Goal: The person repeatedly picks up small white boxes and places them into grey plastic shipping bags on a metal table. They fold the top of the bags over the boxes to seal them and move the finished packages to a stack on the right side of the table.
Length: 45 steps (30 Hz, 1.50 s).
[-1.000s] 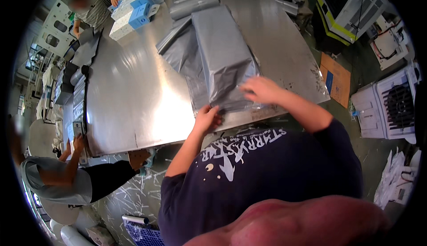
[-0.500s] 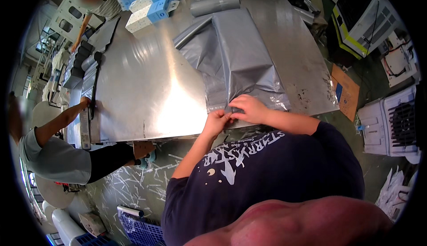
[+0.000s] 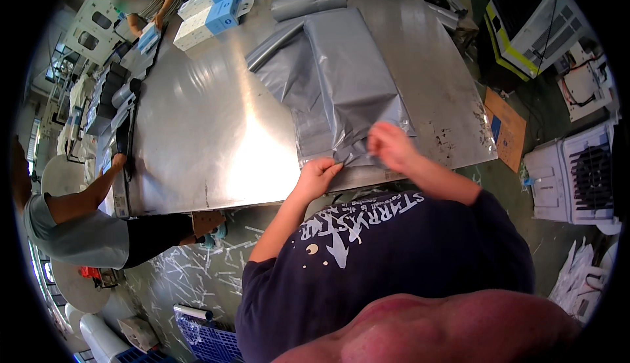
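Note:
A large grey plastic bag (image 3: 357,68) lies on the metal table in front of me, with creased folds at its near end. My left hand (image 3: 318,176) is closed in a pinch on the bag's near edge, close to the table's front edge. Just to the right, over the bag's near right corner, my right hand (image 3: 390,145) is smeared by motion. Its fingers are too blurred to show whether they grip anything.
Rolled grey plastic (image 3: 308,2) lies at the table's far side, beside blue-and-white boxes (image 3: 210,22). One co-worker (image 3: 79,225) stands at the left edge, another (image 3: 141,2) at the far left. Flattened cardboard (image 3: 505,123) leans off the right edge; white strips litter the floor.
My right hand has come away from my left and moved to the right and slightly up. The left hand keeps its pinch. The far co-worker's hands have moved onto a blue box.

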Tool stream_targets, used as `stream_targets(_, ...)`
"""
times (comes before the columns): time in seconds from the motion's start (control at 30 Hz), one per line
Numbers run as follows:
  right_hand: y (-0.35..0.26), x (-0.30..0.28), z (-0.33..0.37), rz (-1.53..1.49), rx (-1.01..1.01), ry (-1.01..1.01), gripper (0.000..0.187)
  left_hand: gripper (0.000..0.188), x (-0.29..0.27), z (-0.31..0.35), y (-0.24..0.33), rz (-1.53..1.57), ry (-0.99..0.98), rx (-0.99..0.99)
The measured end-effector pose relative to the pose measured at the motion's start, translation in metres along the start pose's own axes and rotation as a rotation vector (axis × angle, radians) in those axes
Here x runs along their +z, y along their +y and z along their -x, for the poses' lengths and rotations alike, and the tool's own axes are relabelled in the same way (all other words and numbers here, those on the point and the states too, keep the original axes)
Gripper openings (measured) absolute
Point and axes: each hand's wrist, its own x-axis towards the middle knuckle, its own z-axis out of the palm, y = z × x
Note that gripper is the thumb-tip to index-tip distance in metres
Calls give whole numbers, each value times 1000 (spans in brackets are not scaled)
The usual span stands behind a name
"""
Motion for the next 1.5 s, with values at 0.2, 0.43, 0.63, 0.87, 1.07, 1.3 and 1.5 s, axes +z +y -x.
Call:
stream_targets(0.2,-54,-145,229,1753,147,-135,34,41,-48,36,-48,-135,-67,-47)
stream_targets(0.43,-122,-59,38,2309,-770,-596,39,49,-43,-38,39,-1148,-191,705)
stream_targets(0.63,-66,-98,1,953,-161,64,20,24,-18,-38,3,313,130,98)
stream_targets(0.87,-27,-119,6,1003,161,408,28,22,29,-38,-26,521,263,-446)
stream_targets(1.07,-59,-48,-6,629,-279,302,65,37,18,-64,3,-38,200,190)
stream_targets(1.3,-98,-66,9,586,-929,290,65,78,-1,-129,159,-220,89,741)
stream_targets(1.5,-73,-103,41,1326,-380,101,18,66,22,-278,183,-768,-411,728)
